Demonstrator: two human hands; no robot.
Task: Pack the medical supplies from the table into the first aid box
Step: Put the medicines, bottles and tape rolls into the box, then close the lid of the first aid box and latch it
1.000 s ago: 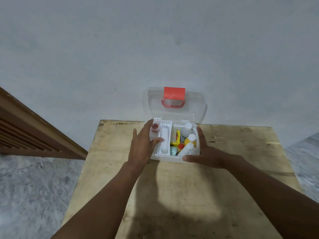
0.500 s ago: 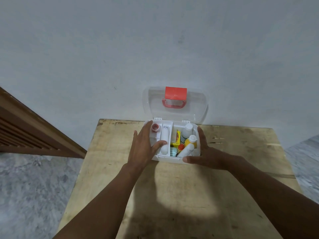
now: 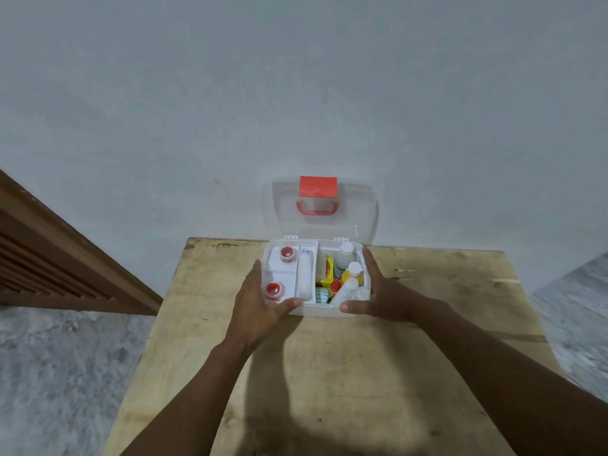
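I see the first aid box (image 3: 316, 311) on the table (image 3: 329, 383), near its far edge, with the lid (image 3: 357, 222) standing open behind it, in front of the wall (image 3: 296, 93). In the box's left part sits a tray (image 3: 274, 269) holding the far roll (image 3: 287, 254) and, in front of it, the near roll (image 3: 274, 289). A long packet (image 3: 304, 278) lies just right of them. The bottles (image 3: 352, 274) crowd the right compartment. The left hand (image 3: 260, 311) rests against the box's near left corner and the right hand (image 3: 381, 294) against its right side, with both thumbs on the front wall. A slatted panel (image 3: 49, 258) stands off to the left, beyond the table.

Plastic on bare wood
The first aid box (image 3: 316, 310) is showing smooth white plastic, its lid (image 3: 357, 205) is gleaming clear and glossy, and the table (image 3: 329, 373) is showing rough, stained, matt wood.
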